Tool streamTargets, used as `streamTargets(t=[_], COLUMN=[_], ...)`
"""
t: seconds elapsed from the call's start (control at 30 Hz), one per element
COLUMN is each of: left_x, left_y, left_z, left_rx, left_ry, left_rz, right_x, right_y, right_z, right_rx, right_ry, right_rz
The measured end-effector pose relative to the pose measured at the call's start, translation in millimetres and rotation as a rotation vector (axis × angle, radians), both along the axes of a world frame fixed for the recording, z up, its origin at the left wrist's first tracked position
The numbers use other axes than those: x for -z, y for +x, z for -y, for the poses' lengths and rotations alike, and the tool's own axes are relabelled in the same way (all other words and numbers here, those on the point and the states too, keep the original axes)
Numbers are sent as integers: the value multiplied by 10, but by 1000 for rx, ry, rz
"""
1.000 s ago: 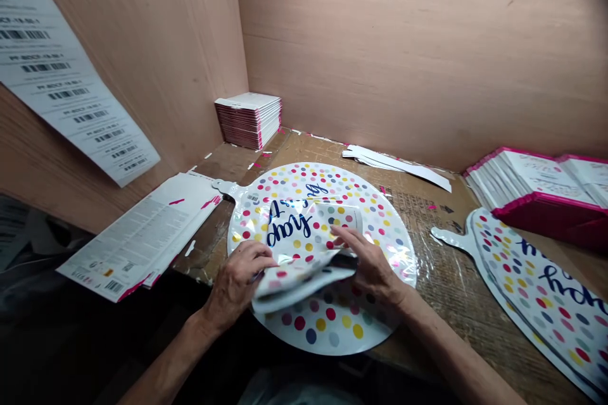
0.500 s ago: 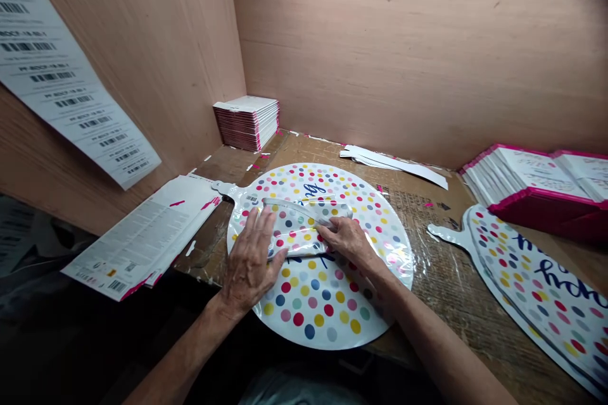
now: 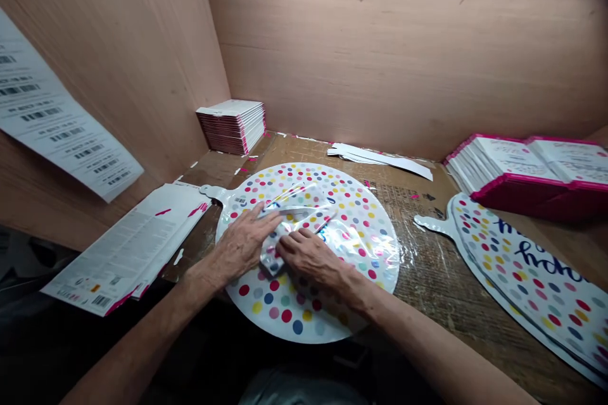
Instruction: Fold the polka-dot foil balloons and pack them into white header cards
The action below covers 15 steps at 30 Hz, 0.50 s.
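Flat on the bench lies a round, uninflated foil balloon (image 3: 327,310) with coloured dots and a tail at its left. A second dotted foil balloon, folded into a small shiny packet (image 3: 304,218), rests on top of it. My left hand (image 3: 247,237) is closed over the packet's left end, its thumb hidden. Curled fingers of my right hand (image 3: 304,256) grip the packet's near edge, close beside the left hand. Part of the packet is raised and creased behind the hands.
More dotted balloons (image 3: 536,278) lie stacked at the right, below a magenta box of folded cards (image 3: 532,171). A card stack (image 3: 232,126) stands in the back corner. White paper strips (image 3: 380,159), printed cards (image 3: 128,240) and a hanging barcode sheet (image 3: 61,114) surround the bench.
My right hand has moved left and nearer, bringing its side of the folded balloon toward my left hand. The left hand has gone from lying flat to gripping. The view has shifted slightly.
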State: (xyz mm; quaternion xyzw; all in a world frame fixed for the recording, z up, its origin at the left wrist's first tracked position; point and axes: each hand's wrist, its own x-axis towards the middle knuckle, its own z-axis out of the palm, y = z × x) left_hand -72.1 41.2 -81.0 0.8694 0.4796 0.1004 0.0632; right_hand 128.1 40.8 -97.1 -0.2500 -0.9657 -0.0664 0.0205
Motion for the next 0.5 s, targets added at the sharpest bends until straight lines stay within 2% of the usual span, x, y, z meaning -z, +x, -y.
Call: streamTargets(t=[0.07, 0.13, 0.2, 0.3, 0.4, 0.5], left_x=[-18, 27, 89, 139, 147, 176], left_y=[-53, -110, -160, -173, -71, 129], left_z=[-82, -140, -162, -141, -107, -107], left_rx=[149, 151, 70, -62, -293, -592], left_ry=[-56, -161, -241, -304, -354, -197], left_rz=[34, 62, 147, 413, 616, 632], right_x=[0, 16, 45, 80, 79, 65], right_y=[335, 620, 768, 715, 488, 249], right_z=[35, 53, 20, -135, -353, -562], right_rx=[-120, -121, 27, 413, 684, 836], right_ry=[-103, -238, -393, -535, -437, -313], right_rz=[-84, -245, -457, -702, -700, -560])
